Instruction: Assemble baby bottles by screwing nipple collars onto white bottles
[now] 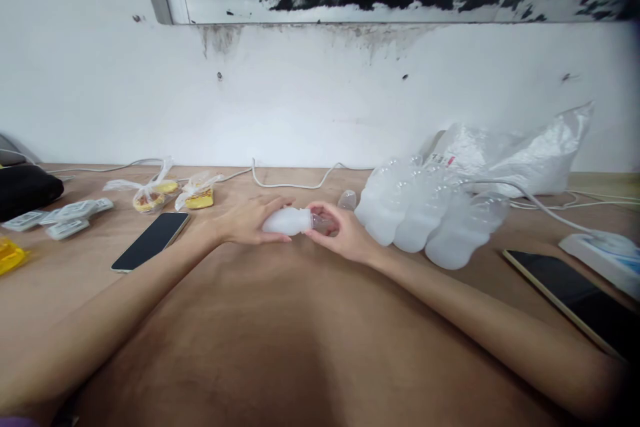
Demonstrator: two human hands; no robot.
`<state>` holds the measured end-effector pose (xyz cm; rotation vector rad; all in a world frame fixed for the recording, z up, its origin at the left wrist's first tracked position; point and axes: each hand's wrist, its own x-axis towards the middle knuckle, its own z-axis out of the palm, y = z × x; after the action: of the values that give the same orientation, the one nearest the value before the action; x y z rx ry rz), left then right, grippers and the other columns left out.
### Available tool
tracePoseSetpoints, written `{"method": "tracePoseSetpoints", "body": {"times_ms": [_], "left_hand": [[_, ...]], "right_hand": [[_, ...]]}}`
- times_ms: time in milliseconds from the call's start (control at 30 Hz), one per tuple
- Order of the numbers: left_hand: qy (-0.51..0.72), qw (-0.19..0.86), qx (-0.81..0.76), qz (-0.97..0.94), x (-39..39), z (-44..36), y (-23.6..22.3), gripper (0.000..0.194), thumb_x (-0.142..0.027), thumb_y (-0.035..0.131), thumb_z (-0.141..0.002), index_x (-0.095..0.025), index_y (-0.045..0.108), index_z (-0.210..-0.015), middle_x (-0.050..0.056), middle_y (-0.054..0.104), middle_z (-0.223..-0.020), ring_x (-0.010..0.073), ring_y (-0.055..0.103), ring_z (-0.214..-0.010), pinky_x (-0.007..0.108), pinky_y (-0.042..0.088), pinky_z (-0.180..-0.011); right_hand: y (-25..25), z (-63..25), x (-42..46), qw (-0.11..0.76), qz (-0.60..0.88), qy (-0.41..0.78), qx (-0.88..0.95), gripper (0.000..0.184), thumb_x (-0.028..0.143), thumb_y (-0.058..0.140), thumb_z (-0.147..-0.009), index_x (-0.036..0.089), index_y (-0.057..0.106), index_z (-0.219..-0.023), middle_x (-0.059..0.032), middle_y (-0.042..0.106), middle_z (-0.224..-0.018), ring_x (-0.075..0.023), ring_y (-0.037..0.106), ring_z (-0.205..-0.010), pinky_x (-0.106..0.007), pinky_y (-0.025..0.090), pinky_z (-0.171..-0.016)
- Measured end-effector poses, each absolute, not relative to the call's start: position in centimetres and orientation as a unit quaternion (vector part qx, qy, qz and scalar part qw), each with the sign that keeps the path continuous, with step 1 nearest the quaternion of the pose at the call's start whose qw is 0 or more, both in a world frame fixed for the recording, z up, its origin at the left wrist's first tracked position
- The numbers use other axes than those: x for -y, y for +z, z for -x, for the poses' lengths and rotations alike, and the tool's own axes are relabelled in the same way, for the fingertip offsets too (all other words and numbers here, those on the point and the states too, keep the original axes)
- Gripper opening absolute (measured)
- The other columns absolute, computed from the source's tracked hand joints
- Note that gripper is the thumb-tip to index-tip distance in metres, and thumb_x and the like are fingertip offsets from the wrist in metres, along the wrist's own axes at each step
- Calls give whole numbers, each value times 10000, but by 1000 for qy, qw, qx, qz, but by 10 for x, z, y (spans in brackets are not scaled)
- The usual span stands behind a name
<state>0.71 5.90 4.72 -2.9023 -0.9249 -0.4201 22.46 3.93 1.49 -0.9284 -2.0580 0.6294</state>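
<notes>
A small frosted white bottle [287,221] lies on its side, held just over the wooden table between my two hands. My left hand [250,220] is closed around its base end, thumb on the near side and fingers on the far side. At the other end, my right hand [345,232] grips a clear plastic cap [323,222] at the bottle's neck. How firmly the cap sits is hidden by my fingers. Just beyond my right hand is a loose clear cap [347,200]. To its right, several similar frosted bottles [425,207] with clear tops lie side by side in rows.
Behind the bottles rests a silvery white plastic bag [520,153]. A phone [150,241] lies left, another phone [575,300] right, near a power strip [605,253]. Knotted bags with yellow contents [200,197], white packs [75,217] and a cable [300,185] sit toward the wall.
</notes>
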Motion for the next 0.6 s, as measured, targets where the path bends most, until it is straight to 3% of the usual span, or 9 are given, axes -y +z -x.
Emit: {"method": "tracePoseSetpoints", "body": {"times_ms": [133, 400, 500, 600], "left_hand": [[-73, 42, 325, 942, -54, -11, 47, 556, -536, 432, -759, -193, 410, -1196, 57, 610, -928, 219, 554, -841, 311, 379, -760], [-214, 224, 253, 916, -59, -16, 17, 446, -397, 408, -820, -116, 414, -1166, 99, 582, -1028, 198, 551, -875, 333, 323, -750], [-238, 280, 261, 893, -64, -11, 14, 430, -373, 409, -826, -106, 422, -1163, 101, 587, -1019, 195, 548, -870, 322, 324, -723], [-246, 291, 318, 868, -72, -3, 15, 438, -391, 431, -811, -114, 443, -1150, 98, 587, -1016, 214, 536, -893, 334, 329, -769]], "right_hand": [[16, -226, -36, 356, 372, 172, 840, 280, 349, 566, -704, 202, 488, -929, -43, 579, -857, -152, 556, -704, -248, 454, -552], [9, -226, -38, 360, 416, 207, 809, 306, 444, 506, -740, 186, 433, -887, -13, 572, -770, -116, 538, -615, -247, 437, -563], [21, -225, -44, 308, 426, 163, 835, 383, 475, 492, -741, 192, 430, -993, -47, 573, -915, -158, 561, -776, -282, 448, -662], [36, -225, -60, 182, 466, 45, 865, 629, 445, 590, -670, 152, 366, -1179, -130, 486, -1134, -248, 486, -1011, -352, 411, -799]]}}
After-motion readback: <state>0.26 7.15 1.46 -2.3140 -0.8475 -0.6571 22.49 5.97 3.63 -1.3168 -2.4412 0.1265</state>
